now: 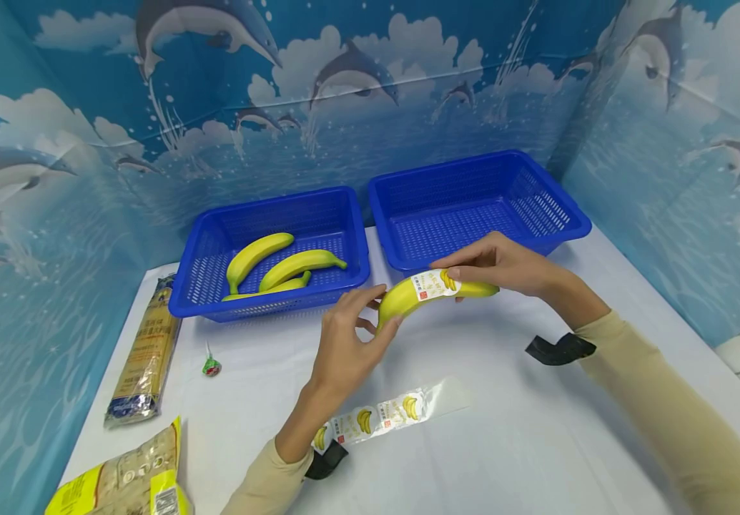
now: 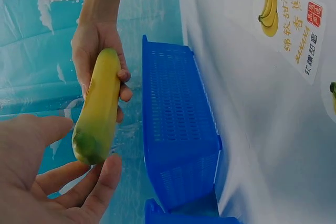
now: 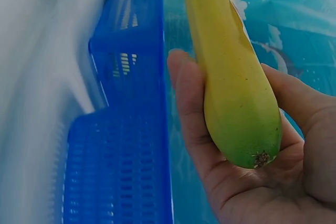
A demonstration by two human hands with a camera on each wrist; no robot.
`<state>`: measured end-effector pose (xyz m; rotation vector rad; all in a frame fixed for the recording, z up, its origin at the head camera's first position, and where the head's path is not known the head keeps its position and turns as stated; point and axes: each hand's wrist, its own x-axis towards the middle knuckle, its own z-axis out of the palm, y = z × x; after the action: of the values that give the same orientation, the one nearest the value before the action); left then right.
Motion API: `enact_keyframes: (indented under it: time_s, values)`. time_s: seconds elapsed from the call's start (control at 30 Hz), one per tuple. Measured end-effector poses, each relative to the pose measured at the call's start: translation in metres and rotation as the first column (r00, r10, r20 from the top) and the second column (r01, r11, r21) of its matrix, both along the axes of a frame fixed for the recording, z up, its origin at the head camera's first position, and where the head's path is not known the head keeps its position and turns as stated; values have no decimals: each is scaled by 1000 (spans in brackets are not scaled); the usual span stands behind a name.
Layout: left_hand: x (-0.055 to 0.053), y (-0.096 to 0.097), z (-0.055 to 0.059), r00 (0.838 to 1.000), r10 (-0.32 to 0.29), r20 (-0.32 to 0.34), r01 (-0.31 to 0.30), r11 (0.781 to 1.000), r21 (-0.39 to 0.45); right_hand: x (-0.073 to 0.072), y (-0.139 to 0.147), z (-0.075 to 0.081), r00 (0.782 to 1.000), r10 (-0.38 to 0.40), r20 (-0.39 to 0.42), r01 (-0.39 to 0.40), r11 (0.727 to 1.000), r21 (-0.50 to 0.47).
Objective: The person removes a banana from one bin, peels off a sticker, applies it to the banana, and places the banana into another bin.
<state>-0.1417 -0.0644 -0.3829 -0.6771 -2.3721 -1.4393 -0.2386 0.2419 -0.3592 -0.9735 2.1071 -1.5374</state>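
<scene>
A yellow banana [image 1: 402,299] with green ends is held up in front of the blue baskets, between both hands. A white banana-print label [image 1: 435,285] lies along its side. My right hand [image 1: 516,266] grips the right end, thumb over the label's edge and fingers behind. In the right wrist view, the fingers [image 3: 191,103] curl under the blunt green tip. My left hand [image 1: 350,343] holds the other end, thumb on the near side and fingers on the far side. On the table below lies a clear strip of banana labels [image 1: 382,416], partly hidden by the left wrist.
Several bananas [image 1: 302,266] lie in the left blue basket [image 1: 183,286]. Another blue basket [image 1: 472,207] stands to its right. Along the left side are a pack of noodles [image 1: 147,343], a wrapped lollipop [image 1: 211,366] and a yellow-and-clear bag [image 1: 128,476]. Dolphin-print curtains surround the table.
</scene>
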Motion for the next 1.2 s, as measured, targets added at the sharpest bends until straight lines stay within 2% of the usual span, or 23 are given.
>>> enact_keyframes:
  time_s: [0.2,0.33,0.4,0.43,0.53,0.63,0.7,0.83,0.93,1.03,1.1,1.2]
  values:
    - [-5,-2,-7,992,-60,110,49,994,99,-16,21,13,994,-107,20,105,990,99]
    - [-14,4,-14,972,-109,206,63,973,220,-31,31,25,982,-170,80,157,977,145]
    - [-18,10,-16,950,-141,279,58,957,284,-41,35,30,978,-177,110,160,976,151]
    - [-20,13,-16,933,-162,321,55,947,318,-46,37,32,975,-181,130,161,976,147]
    - [-25,23,-15,867,-231,441,32,910,414,-62,41,38,963,-192,190,168,977,134]
    - [-30,32,-13,809,-290,512,-20,856,517,-77,41,43,945,-226,235,199,971,133]
    - [-33,36,-11,777,-324,540,-65,811,581,-87,41,44,937,-240,253,212,968,134]
    - [-36,39,-6,730,-392,559,-165,694,701,-108,35,42,921,-258,293,225,964,142]
    - [-37,41,-4,723,-429,542,-220,601,769,-121,33,39,906,-268,328,232,962,147]
    - [-37,43,-5,725,-449,522,-255,529,809,-132,33,34,889,-271,368,234,962,144]
    - [-38,43,-7,729,-450,516,-270,504,820,-139,32,31,876,-279,393,239,959,150]
    - [-38,45,-8,731,-451,512,-283,483,829,-150,32,26,859,-309,408,260,950,171]
